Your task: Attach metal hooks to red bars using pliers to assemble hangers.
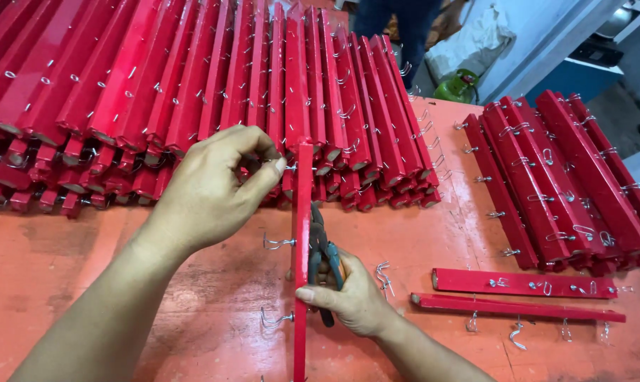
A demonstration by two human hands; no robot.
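A long red painted wooden bar (302,226) stands on edge in the middle of the red table, with metal wire hooks (277,242) sticking out of its left side. My left hand (210,187) pinches a hook at the bar's far end between thumb and fingers. My right hand (352,297) grips the bar lower down with the thumb against it, and it also holds dark-handled pliers (323,258) that point away from me along the bar's right side.
A big stack of red bars with hooks (193,92) fills the far left. A smaller stack (567,177) lies at the right, with two single bars (521,293) and loose hooks (385,276) in front. A person's legs (398,25) stand beyond the table.
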